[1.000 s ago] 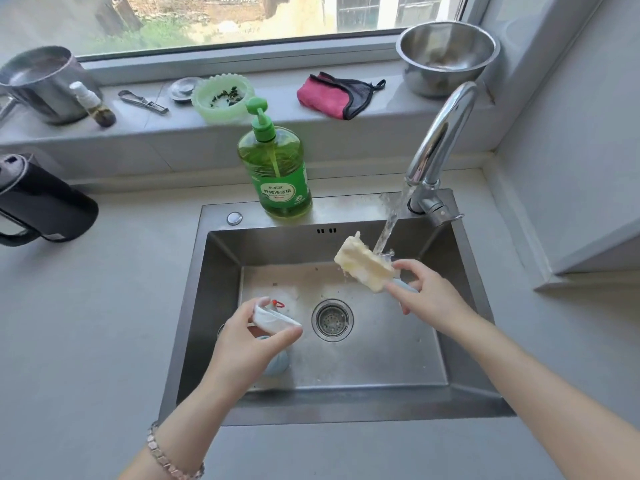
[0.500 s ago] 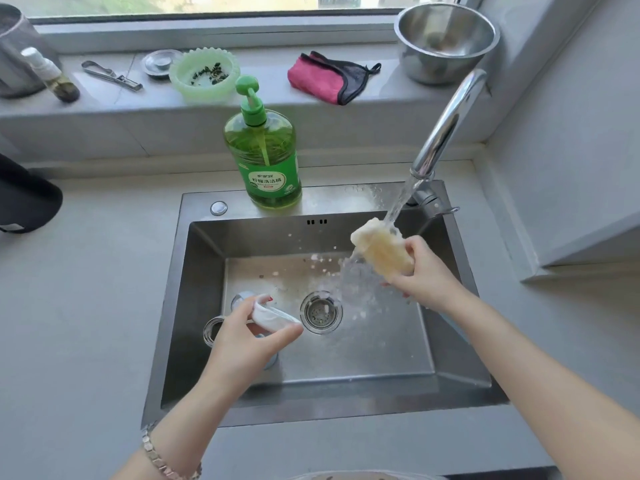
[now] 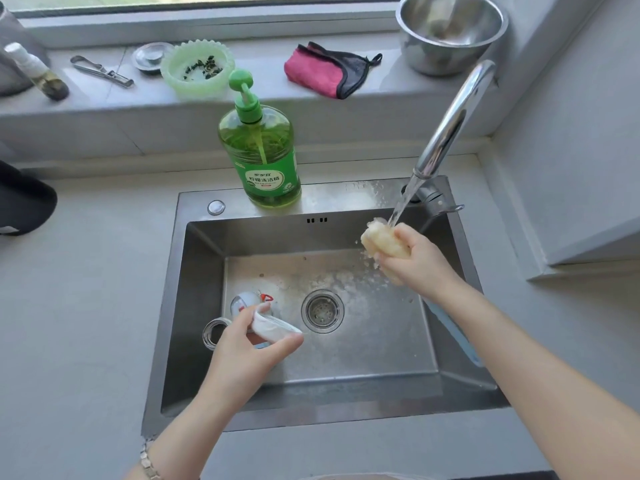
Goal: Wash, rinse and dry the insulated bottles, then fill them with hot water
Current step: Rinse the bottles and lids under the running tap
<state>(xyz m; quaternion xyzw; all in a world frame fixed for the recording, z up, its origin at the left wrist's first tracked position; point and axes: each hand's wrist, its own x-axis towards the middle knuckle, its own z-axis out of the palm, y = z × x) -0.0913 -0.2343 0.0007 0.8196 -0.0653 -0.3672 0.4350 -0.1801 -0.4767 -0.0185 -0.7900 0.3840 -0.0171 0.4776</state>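
Clenched tighter than a second ago, the right hand point(image 3: 415, 261) is squeezing the sponge point(image 3: 384, 244) under water point(image 3: 403, 199) from the tap point(image 3: 446, 129), with suds point(image 3: 343, 280) spattering the sink point(image 3: 346, 415). The bottle point(image 3: 215, 332) is sitting at the sink's left, open mouth showing, just beside the left hand point(image 3: 242, 351), which is pinching a white cap point(image 3: 273, 329). Green soap point(image 3: 266, 157) is standing on the sink's back rim; a pink cloth point(image 3: 311, 72) is lying on the sill point(image 3: 381, 88).

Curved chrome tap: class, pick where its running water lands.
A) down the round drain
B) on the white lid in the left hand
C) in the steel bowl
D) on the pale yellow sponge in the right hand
D: the stream from the curved chrome tap meets the pale yellow sponge gripped by the right hand.
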